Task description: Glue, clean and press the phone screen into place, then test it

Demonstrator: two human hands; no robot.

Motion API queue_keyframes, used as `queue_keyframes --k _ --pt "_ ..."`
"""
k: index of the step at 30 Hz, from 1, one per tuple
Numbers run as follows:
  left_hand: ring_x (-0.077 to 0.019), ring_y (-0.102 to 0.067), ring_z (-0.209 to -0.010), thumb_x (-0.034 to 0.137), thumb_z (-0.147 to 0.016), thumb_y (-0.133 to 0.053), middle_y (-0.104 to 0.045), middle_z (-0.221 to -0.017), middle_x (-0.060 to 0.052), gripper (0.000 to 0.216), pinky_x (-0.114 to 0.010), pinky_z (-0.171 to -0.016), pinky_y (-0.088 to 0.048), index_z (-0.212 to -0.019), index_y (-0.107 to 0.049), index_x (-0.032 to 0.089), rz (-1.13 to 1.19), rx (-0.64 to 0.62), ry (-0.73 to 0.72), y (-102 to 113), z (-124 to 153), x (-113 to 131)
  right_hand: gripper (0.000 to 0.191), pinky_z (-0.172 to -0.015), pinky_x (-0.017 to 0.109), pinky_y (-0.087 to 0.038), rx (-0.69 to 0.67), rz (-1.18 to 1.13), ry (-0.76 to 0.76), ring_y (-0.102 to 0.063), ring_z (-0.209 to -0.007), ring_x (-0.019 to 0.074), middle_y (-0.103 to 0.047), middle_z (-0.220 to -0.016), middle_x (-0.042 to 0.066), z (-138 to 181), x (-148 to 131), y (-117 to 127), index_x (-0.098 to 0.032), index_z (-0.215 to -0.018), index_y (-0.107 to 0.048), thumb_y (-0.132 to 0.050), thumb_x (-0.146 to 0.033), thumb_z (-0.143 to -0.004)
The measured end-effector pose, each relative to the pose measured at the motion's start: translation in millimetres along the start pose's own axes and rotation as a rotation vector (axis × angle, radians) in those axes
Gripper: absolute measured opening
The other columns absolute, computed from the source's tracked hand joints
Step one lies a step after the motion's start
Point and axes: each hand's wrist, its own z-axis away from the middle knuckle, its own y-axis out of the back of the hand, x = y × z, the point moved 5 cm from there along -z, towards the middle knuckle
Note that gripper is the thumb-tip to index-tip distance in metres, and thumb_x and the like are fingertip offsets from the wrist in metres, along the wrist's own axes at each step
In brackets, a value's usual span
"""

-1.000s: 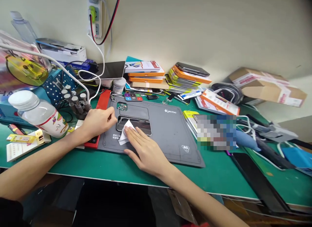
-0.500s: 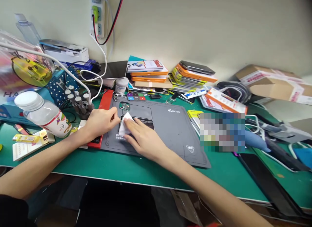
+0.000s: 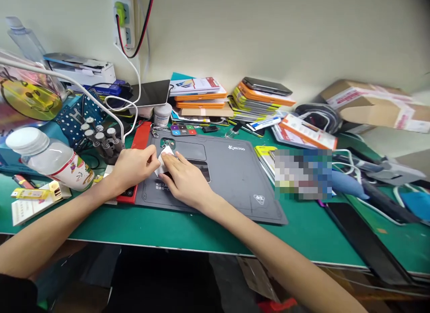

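On a grey repair mat (image 3: 231,183) lies a phone (image 3: 203,170) with a dark, glossy screen, partly hidden under my right hand. My right hand (image 3: 184,176) presses a folded white wipe (image 3: 160,167) onto the phone's left part, fingers close together over it. My left hand (image 3: 136,167) is curled into a fist by the phone's left end, close to the wipe. Whatever its fingers pinch, if anything, is hidden. Small metal parts (image 3: 167,143) lie in a recess of the mat just beyond the wipe.
A red device (image 3: 141,138) borders the mat's left side. Further left stand a screwdriver holder (image 3: 109,145) and a white-capped bottle (image 3: 53,158). Stacked boxes (image 3: 201,97) line the wall. A long black object (image 3: 363,241) lies right, near cables and a cardboard box (image 3: 372,102).
My right hand and the wipe have slid left and slightly away, baring more of the phone's right end. My left hand stays a fist. The whole view has shifted slightly.
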Motion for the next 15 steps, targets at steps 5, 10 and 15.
queue_keyframes --k 5,10,15 --pt "-0.0215 -0.066 -0.060 0.032 -0.096 -0.039 -0.072 -0.068 -0.004 0.029 -0.032 -0.057 -0.024 -0.087 -0.064 0.021 -0.014 -0.011 -0.001 2.0 -0.9 1.0 0.064 -0.134 0.048 -0.032 0.008 0.005 0.106 -0.043 -0.156 0.0294 -0.047 -0.163 0.023 21.5 -21.7 1.0 0.005 -0.157 -0.045 -0.041 -0.040 -0.111" --pt "-0.0218 -0.066 -0.060 0.032 -0.095 -0.040 -0.070 -0.066 -0.003 0.028 -0.032 -0.057 -0.026 -0.085 -0.064 0.022 -0.008 -0.014 0.010 3.8 -1.2 0.7 0.059 -0.134 0.049 -0.032 -0.021 0.024 0.013 -0.051 -0.151 0.0289 -0.054 -0.159 0.023 15.2 -0.5 6.9 0.004 -0.155 -0.049 -0.039 -0.036 -0.112" --pt "-0.0201 -0.065 -0.059 0.033 -0.096 -0.039 -0.070 -0.065 -0.002 0.029 -0.031 -0.057 -0.026 -0.084 -0.063 0.022 0.003 0.002 0.008 4.9 -1.1 1.2 0.063 -0.133 0.052 -0.035 0.018 0.013 0.037 -0.042 -0.157 0.0283 -0.045 -0.165 0.020 40.1 0.5 11.9 -0.003 -0.163 -0.039 -0.042 -0.037 -0.111"
